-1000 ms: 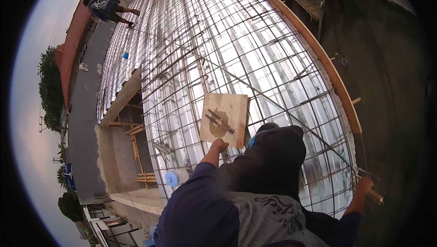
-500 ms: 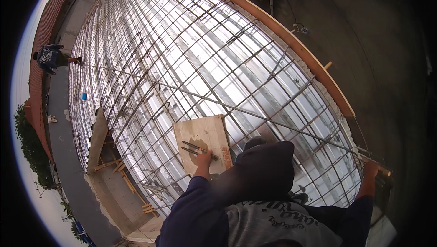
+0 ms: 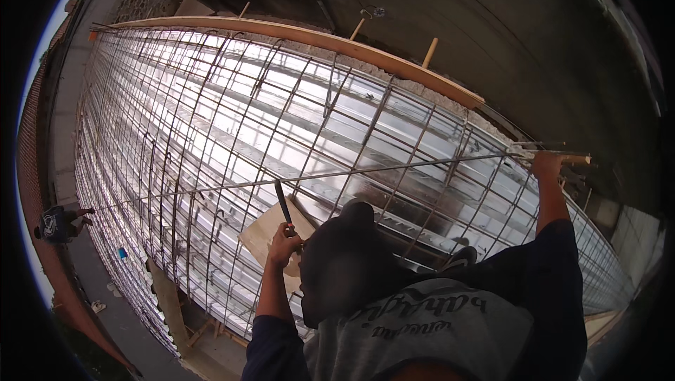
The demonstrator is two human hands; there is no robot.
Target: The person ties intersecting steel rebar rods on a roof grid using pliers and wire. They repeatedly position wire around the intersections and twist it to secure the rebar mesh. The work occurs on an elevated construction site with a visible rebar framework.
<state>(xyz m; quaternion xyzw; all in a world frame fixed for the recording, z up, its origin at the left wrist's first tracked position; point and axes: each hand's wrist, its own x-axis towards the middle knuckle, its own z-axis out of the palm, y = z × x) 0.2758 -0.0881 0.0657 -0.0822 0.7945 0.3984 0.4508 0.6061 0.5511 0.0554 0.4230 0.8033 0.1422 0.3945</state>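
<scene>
My left hand [image 3: 283,244] is closed around pincers [image 3: 282,202], one dark handle pointing up and away; their head is hidden by the fingers. A pale square board [image 3: 264,237] lies below that hand on the steel mesh. At the right edge, my right hand [image 3: 547,164] is closed on the near end of a long thin steel bar [image 3: 394,167], beside a short wooden piece [image 3: 578,159]. The bar crosses the rebar mesh [image 3: 292,110] toward another person [image 3: 60,225] at far left, who bends with an arm reaching to the mesh.
Shiny ribbed metal decking [image 3: 383,138] lies under the mesh. An orange-brown edge board [image 3: 394,65] borders the far side, with a dark drop beyond. A concrete beam [image 3: 165,304] and an opening lie at lower left. A blue object [image 3: 122,253] rests near the left edge.
My view has turned, so the mesh and bar lie more crosswise. My left hand has lifted the pincers off the board, and their handle points upward. My right hand stays at the bar's end.
</scene>
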